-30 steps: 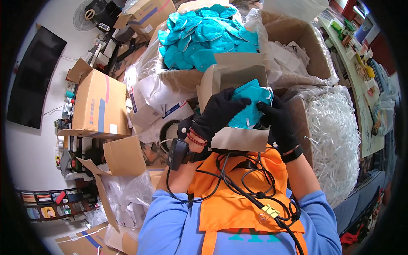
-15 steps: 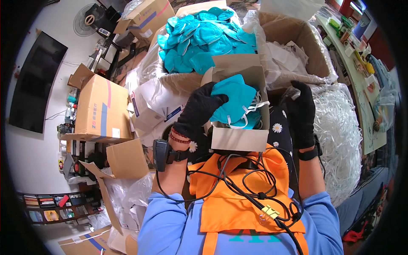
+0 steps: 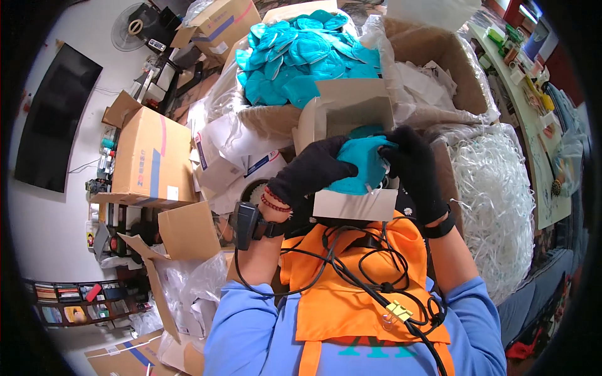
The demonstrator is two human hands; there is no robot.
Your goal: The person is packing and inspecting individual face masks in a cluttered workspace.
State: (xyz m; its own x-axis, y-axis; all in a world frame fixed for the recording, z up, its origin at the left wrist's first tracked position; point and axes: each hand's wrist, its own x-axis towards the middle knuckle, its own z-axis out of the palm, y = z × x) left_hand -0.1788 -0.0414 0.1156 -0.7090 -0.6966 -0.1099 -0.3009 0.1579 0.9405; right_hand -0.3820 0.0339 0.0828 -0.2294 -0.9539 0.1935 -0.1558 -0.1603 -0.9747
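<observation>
A teal cup-shaped face mask (image 3: 359, 172) is held over a small white carton (image 3: 355, 205) in my lap. My left hand (image 3: 316, 166), in a black glove, grips the mask's left side, thumb on its front. Also black-gloved, my right hand (image 3: 415, 168) has its fingers closed at the mask's upper right edge. A bit of white strap shows beneath the mask. More teal shows behind it inside the carton, mostly hidden. Beyond the carton, a large lined box (image 3: 266, 116) holds a heap of teal masks (image 3: 313, 53).
Right of my lap, a bulging box holds a mass of white elastic straps (image 3: 495, 200). A plastic-lined carton (image 3: 467, 81) with white pieces stands behind it. White boxes (image 3: 219, 156) and brown cartons (image 3: 150, 156) crowd the left. A black cable (image 3: 351, 276) lies across my orange apron.
My right hand has come left from beside the carton and closed on the mask's edge. My left hand has shifted right and lower, and the mask has turned and tilted.
</observation>
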